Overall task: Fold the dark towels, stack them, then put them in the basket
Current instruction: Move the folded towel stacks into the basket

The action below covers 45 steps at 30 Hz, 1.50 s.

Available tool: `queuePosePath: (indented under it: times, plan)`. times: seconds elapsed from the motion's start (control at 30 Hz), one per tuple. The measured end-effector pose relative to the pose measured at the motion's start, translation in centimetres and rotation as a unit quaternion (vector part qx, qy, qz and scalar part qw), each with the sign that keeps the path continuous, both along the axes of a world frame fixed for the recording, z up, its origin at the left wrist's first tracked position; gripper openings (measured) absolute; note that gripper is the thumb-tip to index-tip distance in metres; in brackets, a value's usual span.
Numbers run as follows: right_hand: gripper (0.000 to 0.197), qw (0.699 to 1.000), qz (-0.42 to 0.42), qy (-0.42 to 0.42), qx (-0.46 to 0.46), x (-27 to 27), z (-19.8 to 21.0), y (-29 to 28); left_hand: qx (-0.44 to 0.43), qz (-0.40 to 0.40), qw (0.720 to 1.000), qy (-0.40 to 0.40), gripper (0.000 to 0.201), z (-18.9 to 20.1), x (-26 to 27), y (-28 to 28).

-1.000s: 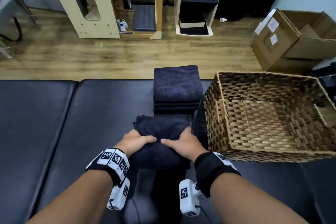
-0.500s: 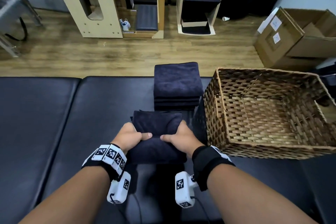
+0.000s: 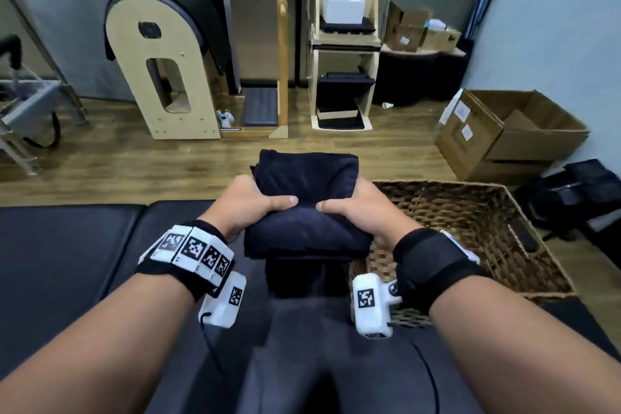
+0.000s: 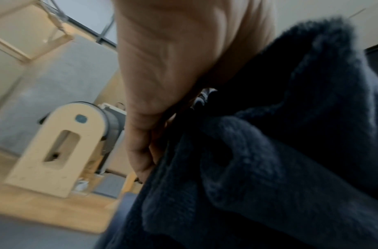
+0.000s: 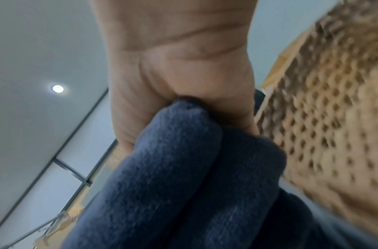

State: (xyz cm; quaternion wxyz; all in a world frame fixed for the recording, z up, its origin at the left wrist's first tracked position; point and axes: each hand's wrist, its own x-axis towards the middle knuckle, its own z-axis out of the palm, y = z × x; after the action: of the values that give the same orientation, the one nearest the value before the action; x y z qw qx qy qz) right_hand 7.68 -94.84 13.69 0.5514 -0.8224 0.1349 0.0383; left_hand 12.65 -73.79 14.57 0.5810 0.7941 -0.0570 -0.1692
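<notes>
A folded dark navy towel [image 3: 309, 185] is held up in the air between both hands. My left hand [image 3: 255, 205] grips its left side and my right hand [image 3: 353, 212] grips its right side, thumbs on top. Under it, the front of a stack of folded dark towels [image 3: 305, 276] shows on the table. The woven basket [image 3: 437, 183] stands just right of the towels. The left wrist view shows my left hand [image 4: 162, 84] curled round the towel [image 4: 269, 151]. In the right wrist view, my right hand [image 5: 173, 67] pinches the towel [image 5: 184, 176] beside the basket [image 5: 322, 118].
The black padded table [image 3: 67, 262] stretches to the left. Beyond its far edge is wooden floor with an arched wooden barrel [image 3: 168, 77], a wooden shelf unit [image 3: 342, 77] and an open cardboard box [image 3: 504, 131]. A black bag [image 3: 578, 191] lies right of the basket.
Both hands closed on the folded towel on the table and lifted it up and forward, over the stack behind it. The head camera tilted up toward the room.
</notes>
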Motion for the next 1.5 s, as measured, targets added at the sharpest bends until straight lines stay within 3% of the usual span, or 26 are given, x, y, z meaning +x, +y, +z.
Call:
queuePosePath:
  times: [0.13,0.3,0.53,0.63,0.83,0.93,1.03,1.07,1.2,1.3,1.33,1.4,1.5]
  plan:
    - [0.036,1.0,-0.013,-0.007,-0.006,-1.1,4.6,-6.9,-0.031,-0.022,0.999,-0.016,0.02,2.2,0.2,-7.5]
    - [0.044,0.998,-0.044,0.033,-0.03,-1.6,4.7,-17.0,-0.031,-0.051,0.998,0.034,0.048,1.7,0.5,-17.6]
    - [0.062,0.985,-0.045,0.162,-0.033,-1.6,-1.6,-26.6,0.06,-0.045,0.981,0.18,0.037,-2.0,-0.4,-28.1]
    - [0.074,0.979,-0.044,0.199,-0.006,-0.8,-4.3,-28.4,0.094,-0.026,0.971,0.216,0.046,-3.5,-0.1,-30.0]
    - [0.095,0.972,-0.021,0.236,-0.003,2.2,-11.3,-29.3,0.131,0.023,0.955,0.266,0.012,-6.1,1.0,-30.9]
    - [0.102,0.969,-0.016,0.247,0.0,3.6,-13.8,-28.9,0.14,0.043,0.944,0.294,0.019,-7.5,2.1,-31.0]
    - [0.125,0.971,-0.018,0.239,0.005,5.1,-16.7,-28.5,0.137,0.073,0.938,0.311,0.018,-9.2,3.6,-31.0]
    - [0.129,0.972,-0.011,0.236,0.011,5.3,-16.8,-28.2,0.141,0.079,0.937,0.311,0.017,-9.7,3.9,-31.0]
    - [0.113,0.972,-0.018,0.232,0.032,6.3,-18.5,-27.1,0.173,0.073,0.931,0.313,0.017,-12.3,5.5,-30.1]
    - [0.13,0.969,-0.013,0.245,0.019,7.0,-24.0,-27.2,0.227,0.035,0.929,0.289,0.038,-14.1,6.3,-29.5]
    - [0.136,0.969,-0.012,0.248,-0.001,6.8,-23.6,-26.8,0.255,0.012,0.927,0.274,0.038,-13.7,6.2,-29.7]
    - [0.128,0.965,-0.018,0.258,-0.048,6.0,-19.5,-25.5,0.339,-0.038,0.914,0.221,0.028,-12.3,5.7,-30.1]
    - [0.101,0.943,0.01,0.271,-0.192,6.0,-16.0,-25.0,0.508,-0.121,0.85,0.067,0.027,-9.9,5.1,-30.8]
